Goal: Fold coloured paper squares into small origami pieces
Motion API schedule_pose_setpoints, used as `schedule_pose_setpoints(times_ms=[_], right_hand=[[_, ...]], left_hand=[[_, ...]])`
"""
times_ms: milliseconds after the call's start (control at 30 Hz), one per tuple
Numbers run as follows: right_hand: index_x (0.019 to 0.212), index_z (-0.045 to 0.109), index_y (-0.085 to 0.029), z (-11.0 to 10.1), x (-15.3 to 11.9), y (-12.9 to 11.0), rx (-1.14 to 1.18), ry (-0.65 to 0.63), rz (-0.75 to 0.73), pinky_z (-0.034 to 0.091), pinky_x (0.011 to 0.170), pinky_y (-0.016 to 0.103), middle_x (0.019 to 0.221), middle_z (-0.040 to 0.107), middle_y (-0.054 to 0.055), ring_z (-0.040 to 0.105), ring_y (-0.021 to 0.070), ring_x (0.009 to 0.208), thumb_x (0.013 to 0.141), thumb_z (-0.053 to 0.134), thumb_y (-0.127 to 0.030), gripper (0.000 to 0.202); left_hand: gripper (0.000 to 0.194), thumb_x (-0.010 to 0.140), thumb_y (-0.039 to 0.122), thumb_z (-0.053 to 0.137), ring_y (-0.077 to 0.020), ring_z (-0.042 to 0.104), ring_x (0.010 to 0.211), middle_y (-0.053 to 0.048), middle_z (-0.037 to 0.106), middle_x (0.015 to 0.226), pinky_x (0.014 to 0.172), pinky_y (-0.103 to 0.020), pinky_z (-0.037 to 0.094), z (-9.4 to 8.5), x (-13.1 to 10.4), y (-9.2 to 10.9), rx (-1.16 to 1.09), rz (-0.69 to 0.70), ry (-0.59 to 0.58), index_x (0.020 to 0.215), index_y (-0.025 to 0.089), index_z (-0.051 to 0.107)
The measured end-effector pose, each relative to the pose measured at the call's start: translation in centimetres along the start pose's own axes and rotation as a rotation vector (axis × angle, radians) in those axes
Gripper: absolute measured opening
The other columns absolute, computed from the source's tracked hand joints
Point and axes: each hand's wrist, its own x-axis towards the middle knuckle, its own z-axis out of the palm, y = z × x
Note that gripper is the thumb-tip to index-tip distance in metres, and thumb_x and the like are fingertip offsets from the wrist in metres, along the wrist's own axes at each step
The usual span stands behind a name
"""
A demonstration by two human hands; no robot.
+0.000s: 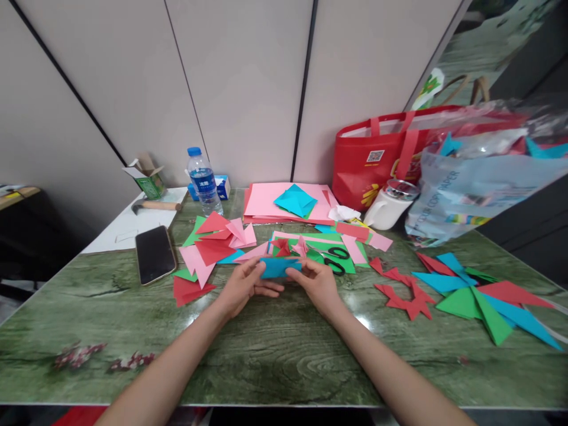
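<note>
Between my two hands is a small folded piece of blue paper (279, 268), raised a little above the table. My left hand (248, 281) pinches its left end, with the lower fingers stretched beneath it. At the right end, my right hand (317, 283) grips the paper between thumb and fingers. Just beyond lie black-handled scissors (337, 253) on green and pink paper sheets (355, 249). Left of my hands, folded red, pink and green paper pieces (213, 251) are heaped. A red folded-paper ring (408, 299) rests to the right.
Blue, green and red folded pieces (479, 296) lie far right. A phone (155, 254), hammer (156, 205), water bottle (205, 183) and small box (148, 180) stand or lie left. Pink sheets (260, 201), a white mug (386, 208), a red bag (355, 160) and a plastic bag (465, 189) are behind.
</note>
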Motion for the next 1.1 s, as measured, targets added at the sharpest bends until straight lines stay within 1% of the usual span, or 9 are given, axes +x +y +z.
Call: schedule_pose_setpoints(times_ms=[67, 133, 267, 433, 533, 667, 833, 967, 1100], right_hand=[[0.066, 0.063, -0.017, 0.0, 0.1, 0.0, 0.014, 0.051, 0.038, 0.05, 0.062, 0.032, 0.067, 0.064, 0.001, 0.06, 0.0178, 0.061, 0.063, 0.071, -0.038, 0.022], [0.066, 0.063, -0.017, 0.0, 0.1, -0.2, 0.009, 0.085, 0.039, 0.049, 0.059, 0.03, 0.061, 0.062, 0.0, 0.058, 0.0162, 0.056, 0.062, 0.071, -0.039, 0.023], [0.066, 0.062, -0.017, 0.2, -0.1, -0.3, 0.021, 0.065, 0.032, 0.048, 0.058, 0.029, 0.061, 0.063, 0.0, 0.058, 0.0163, 0.057, 0.061, 0.072, -0.039, 0.024], [0.059, 0.062, -0.017, 0.3, -0.1, -0.1, 0.012, 0.02, 0.079, 0.046, 0.053, 0.026, 0.055, 0.061, -0.001, 0.055, 0.0135, 0.052, 0.059, 0.073, -0.038, 0.024], [0.055, 0.059, -0.016, 0.1, 0.0, 0.3, 0.015, 0.022, 0.111, 0.046, 0.051, 0.026, 0.051, 0.06, -0.001, 0.054, 0.0128, 0.049, 0.059, 0.073, -0.04, 0.028], [0.063, 0.055, -0.017, 0.1, 0.0, 0.4, 0.029, 0.039, 0.064, 0.05, 0.05, 0.027, 0.055, 0.058, -0.002, 0.055, 0.0132, 0.05, 0.056, 0.075, -0.04, 0.031], [0.093, 0.051, -0.022, 0.6, -0.5, 0.2, 0.078, 0.025, 0.022, 0.053, 0.053, 0.029, 0.067, 0.061, -0.001, 0.059, 0.0164, 0.058, 0.061, 0.074, -0.036, 0.042], [0.094, 0.057, -0.022, 0.7, -0.8, -0.1, 0.005, -0.014, -0.004, 0.053, 0.056, 0.03, 0.071, 0.062, 0.001, 0.061, 0.0182, 0.062, 0.064, 0.071, -0.037, 0.036], [0.091, 0.06, -0.022, 0.9, -0.9, -0.2, 0.004, -0.004, 0.018, 0.053, 0.053, 0.031, 0.069, 0.062, 0.0, 0.059, 0.0179, 0.06, 0.062, 0.072, -0.037, 0.035]], left_hand=[[0.061, 0.077, 0.038, 0.06, -0.024, 0.068, 0.08, -0.011, 0.066, 0.101, 0.069, -0.04, 0.055, 0.3, -0.1, 0.1, 0.002, 0.086, -0.027, 0.131, 0.026, 0.034], [0.068, 0.069, 0.032, 0.069, -0.0251, 0.066, 0.087, -0.011, 0.063, 0.109, 0.076, -0.042, 0.053, 0.4, -0.2, 0.0, 0.035, 0.153, -0.047, 0.129, 0.027, 0.037], [0.035, 0.065, 0.028, 0.071, -0.0254, 0.066, 0.084, -0.009, 0.07, 0.093, 0.08, -0.042, 0.052, 0.0, 0.0, -0.3, 0.203, 0.12, 0.038, 0.095, 0.012, 0.066], [0.022, 0.064, 0.033, 0.071, -0.0209, 0.066, 0.071, -0.002, 0.071, 0.074, 0.078, -0.041, 0.054, -0.5, 0.4, -0.8, 0.208, 0.158, 0.224, 0.073, 0.012, 0.07], [0.021, 0.062, 0.033, 0.072, -0.0204, 0.065, 0.07, -0.002, 0.069, 0.07, 0.079, -0.041, 0.053, -0.5, 0.4, -0.9, 0.215, 0.178, 0.235, 0.066, 0.013, 0.068], [0.023, 0.065, 0.031, 0.07, -0.0207, 0.066, 0.072, -0.004, 0.069, 0.073, 0.076, -0.039, 0.054, 0.0, 0.0, -0.6, 0.284, 0.176, 0.194, 0.075, 0.012, 0.067], [0.056, 0.067, 0.026, 0.069, -0.0203, 0.064, 0.081, -0.006, 0.066, 0.095, 0.07, -0.036, 0.056, 0.7, -0.2, 0.0, 0.178, 0.245, 0.156, 0.118, 0.019, 0.047], [0.04, 0.066, 0.027, 0.069, -0.0208, 0.062, 0.085, -0.006, 0.064, 0.093, 0.07, -0.034, 0.056, 0.5, -0.1, -0.2, 0.208, 0.232, 0.207, 0.103, 0.016, 0.057], [0.037, 0.066, 0.029, 0.069, -0.0196, 0.061, 0.08, -0.003, 0.062, 0.086, 0.065, -0.035, 0.057, 0.1, 0.0, -0.5, 0.17, 0.204, 0.199, 0.098, 0.017, 0.056]])
